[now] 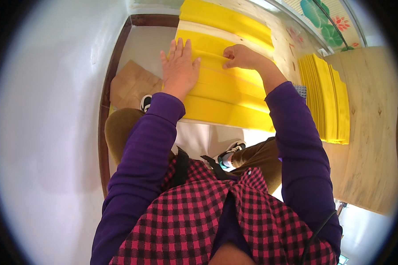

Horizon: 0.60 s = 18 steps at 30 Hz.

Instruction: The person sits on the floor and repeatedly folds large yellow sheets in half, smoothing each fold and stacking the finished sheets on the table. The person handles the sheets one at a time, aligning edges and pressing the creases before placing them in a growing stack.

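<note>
- On the floor at far left, a flat brown piece of cardboard (135,81) lies beside the wall, near a dark shoe (146,103).
- The left hand (180,68) lies palm down over the left edge of the yellow sheet (225,90), its fingers straight and slightly spread, gripping nothing. If it bears down unevenly or slides, the sheet could skew or ruck up, since the surface already shows ridges running across it.
- The yellow sheet is spread on the pale wooden worktop (284,53), in front of the person; a bare strip of wood separates it from another yellow piece (227,22) farther off. Whether it is cloth or paper cannot be told.
- The right hand (242,57) is over the sheet's right part, fingers curled, thumb and forefinger close together; whether they pinch any of it cannot be told. A tug from here could pull a ridge crooked if the left palm holds too lightly.
- At right, a stack of yellow sheets (323,99) stands close to the right sleeve (292,110); a careless elbow could knock its layers out of line.
</note>
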Available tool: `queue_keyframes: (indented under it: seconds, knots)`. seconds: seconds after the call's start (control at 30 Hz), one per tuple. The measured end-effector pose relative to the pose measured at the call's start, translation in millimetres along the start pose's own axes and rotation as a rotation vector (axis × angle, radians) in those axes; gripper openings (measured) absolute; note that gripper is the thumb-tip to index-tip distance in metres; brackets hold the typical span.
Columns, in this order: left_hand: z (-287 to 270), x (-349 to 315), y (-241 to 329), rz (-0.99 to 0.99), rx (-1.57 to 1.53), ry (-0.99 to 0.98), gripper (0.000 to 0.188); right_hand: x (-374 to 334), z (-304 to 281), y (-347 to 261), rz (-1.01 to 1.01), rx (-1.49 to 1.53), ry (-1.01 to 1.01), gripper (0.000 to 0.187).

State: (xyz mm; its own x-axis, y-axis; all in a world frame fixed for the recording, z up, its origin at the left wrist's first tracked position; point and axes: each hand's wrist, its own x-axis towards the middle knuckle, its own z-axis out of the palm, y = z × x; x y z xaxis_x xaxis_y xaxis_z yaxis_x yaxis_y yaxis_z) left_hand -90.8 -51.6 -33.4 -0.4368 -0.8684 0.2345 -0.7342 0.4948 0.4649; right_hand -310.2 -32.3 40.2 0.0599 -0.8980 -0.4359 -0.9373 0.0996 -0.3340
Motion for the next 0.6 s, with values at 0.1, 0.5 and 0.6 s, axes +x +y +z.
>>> queue_keyframes:
  seconds: [0.1,0.5,0.6]
  knots:
    - [-12.2,-1.6,3.5,0.04,-0.114,0.105,0.065,-9.6,-5.5,-13.5,-0.008,0.005,-0.027,0.03]
    - [-99.5,-23.4,64.1,0.171,-0.922,0.534,0.106,-146.4,-61.6,-22.7,-0.385,0.728,0.551,0.019]
    - [-117.1,-11.2,103.7,0.314,-1.547,0.231,0.084,-165.1,-57.5,-30.0,-0.457,0.964,0.693,0.019]
